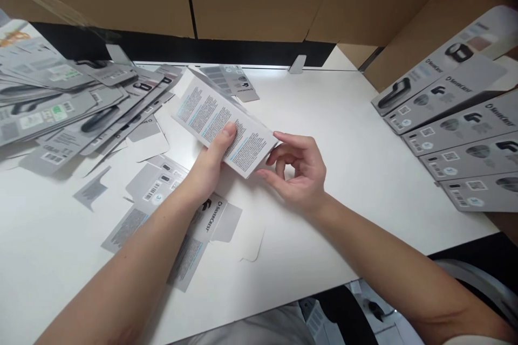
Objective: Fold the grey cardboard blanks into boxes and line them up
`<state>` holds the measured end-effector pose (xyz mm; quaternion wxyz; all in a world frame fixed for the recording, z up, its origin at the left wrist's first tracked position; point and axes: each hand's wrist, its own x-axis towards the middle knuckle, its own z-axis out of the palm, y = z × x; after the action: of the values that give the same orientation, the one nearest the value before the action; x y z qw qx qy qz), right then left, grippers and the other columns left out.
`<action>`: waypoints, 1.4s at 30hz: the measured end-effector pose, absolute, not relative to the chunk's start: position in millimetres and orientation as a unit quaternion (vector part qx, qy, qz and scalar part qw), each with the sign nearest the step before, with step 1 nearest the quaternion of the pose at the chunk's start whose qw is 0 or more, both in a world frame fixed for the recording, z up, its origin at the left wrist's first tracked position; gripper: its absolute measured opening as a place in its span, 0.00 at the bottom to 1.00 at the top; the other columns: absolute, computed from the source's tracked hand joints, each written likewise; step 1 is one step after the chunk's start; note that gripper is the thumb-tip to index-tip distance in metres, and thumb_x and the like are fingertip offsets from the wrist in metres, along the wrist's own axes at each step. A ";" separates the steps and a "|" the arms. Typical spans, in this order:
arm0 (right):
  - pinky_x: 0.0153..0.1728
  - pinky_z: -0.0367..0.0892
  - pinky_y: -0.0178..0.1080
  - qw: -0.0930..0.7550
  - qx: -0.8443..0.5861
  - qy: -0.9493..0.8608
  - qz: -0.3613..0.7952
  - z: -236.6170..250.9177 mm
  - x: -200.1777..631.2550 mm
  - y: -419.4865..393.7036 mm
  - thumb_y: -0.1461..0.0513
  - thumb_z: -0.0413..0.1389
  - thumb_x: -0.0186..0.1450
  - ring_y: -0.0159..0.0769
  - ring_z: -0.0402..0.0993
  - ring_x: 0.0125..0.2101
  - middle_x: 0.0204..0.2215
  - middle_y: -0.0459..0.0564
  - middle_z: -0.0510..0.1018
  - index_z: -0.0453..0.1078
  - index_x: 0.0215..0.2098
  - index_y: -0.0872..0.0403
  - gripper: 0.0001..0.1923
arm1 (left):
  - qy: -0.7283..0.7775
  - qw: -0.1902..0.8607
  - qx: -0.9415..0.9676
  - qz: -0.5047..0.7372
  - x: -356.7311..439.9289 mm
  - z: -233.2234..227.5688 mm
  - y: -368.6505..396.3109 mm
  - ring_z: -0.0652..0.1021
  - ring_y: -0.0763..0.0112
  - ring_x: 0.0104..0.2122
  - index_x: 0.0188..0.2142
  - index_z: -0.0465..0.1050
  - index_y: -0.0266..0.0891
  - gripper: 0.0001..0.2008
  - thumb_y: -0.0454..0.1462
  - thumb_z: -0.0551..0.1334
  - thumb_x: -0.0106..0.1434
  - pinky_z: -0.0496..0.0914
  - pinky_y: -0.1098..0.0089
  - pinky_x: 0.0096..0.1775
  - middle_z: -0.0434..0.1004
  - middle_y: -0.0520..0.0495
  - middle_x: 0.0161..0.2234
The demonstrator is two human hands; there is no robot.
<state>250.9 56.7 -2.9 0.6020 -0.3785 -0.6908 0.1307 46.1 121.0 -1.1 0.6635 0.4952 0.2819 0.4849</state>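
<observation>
A folding carton (226,129), light grey with several columns of small print, is held tilted above the table. My left hand (212,164) grips it, the thumb lying across the printed side and the other fingers hidden beneath. At the carton's right end is my right hand (301,170), with curled fingers. Its index fingertip meets the upper corner and its thumb the lower one. The far left end of the carton shows a raised flap. Below my left forearm lies a flat, unfolded carton blank (218,221) marked SilverCrest.
A fanned pile of flat carton blanks (81,102) covers the table's left side. Another blank (234,81) lies behind the held carton. Several formed cartons (465,124) stand in a row at right. A cardboard partition (259,0) closes off the white table's (343,113) back.
</observation>
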 end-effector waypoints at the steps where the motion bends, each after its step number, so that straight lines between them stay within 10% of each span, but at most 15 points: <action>1: 0.14 0.69 0.33 0.603 -0.371 -0.694 0.131 -3.0 250.2 56.7 0.54 0.79 0.73 0.36 0.84 0.33 0.45 0.46 0.86 0.75 0.71 0.40 0.33 | 0.281 0.666 0.492 0.485 45.9 -1.1 121.2 0.83 0.39 0.71 0.61 0.85 0.47 0.31 0.67 0.68 0.78 0.77 0.45 0.73 0.91 0.41 0.62; 20: 0.20 0.77 0.37 0.589 -0.427 -0.671 0.139 3.2 248.7 52.6 0.60 0.72 0.75 0.37 0.84 0.32 0.39 0.43 0.82 0.75 0.67 0.40 0.26 | 0.283 0.694 0.451 0.484 44.5 7.2 122.1 0.83 0.35 0.71 0.60 0.85 0.46 0.36 0.70 0.72 0.72 0.81 0.44 0.69 0.92 0.40 0.60; 30: 0.29 0.83 0.42 0.557 -0.479 -0.662 0.153 -5.4 257.7 55.6 0.63 0.69 0.73 0.37 0.82 0.33 0.48 0.46 0.85 0.77 0.65 0.37 0.26 | 0.345 0.547 0.551 0.528 48.5 7.0 112.8 0.86 0.41 0.68 0.59 0.85 0.46 0.35 0.67 0.78 0.68 0.79 0.44 0.72 0.92 0.40 0.58; 34: 0.55 0.89 0.56 0.536 -0.490 -0.669 0.158 2.7 261.9 62.3 0.56 0.70 0.72 0.52 0.84 0.61 0.65 0.54 0.81 0.70 0.75 0.35 0.35 | 0.406 0.488 0.561 0.531 50.9 18.3 104.7 0.89 0.41 0.60 0.56 0.86 0.44 0.34 0.63 0.84 0.62 0.85 0.47 0.61 0.93 0.40 0.54; 37: 0.76 0.76 0.68 0.523 -0.447 -0.697 0.203 6.1 265.3 63.4 0.47 0.67 0.76 0.60 0.71 0.78 0.80 0.55 0.70 0.54 0.86 0.32 0.46 | 0.438 0.474 0.575 0.503 48.3 16.0 107.2 0.89 0.43 0.55 0.52 0.85 0.44 0.33 0.54 0.89 0.55 0.86 0.49 0.55 0.92 0.39 0.54; 42: 0.83 0.66 0.68 0.518 -0.445 -0.668 0.296 6.0 263.2 67.0 0.33 0.75 0.68 0.63 0.63 0.84 0.86 0.57 0.62 0.47 0.89 0.34 0.64 | 0.390 0.439 0.672 0.451 42.4 -7.8 120.9 0.86 0.43 0.58 0.61 0.79 0.46 0.41 0.47 0.89 0.52 0.82 0.48 0.58 0.85 0.38 0.58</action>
<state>263.2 67.0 6.0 0.5182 -0.4448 -0.6681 0.2955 42.4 120.9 -7.8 0.4393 0.6717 0.3904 0.4510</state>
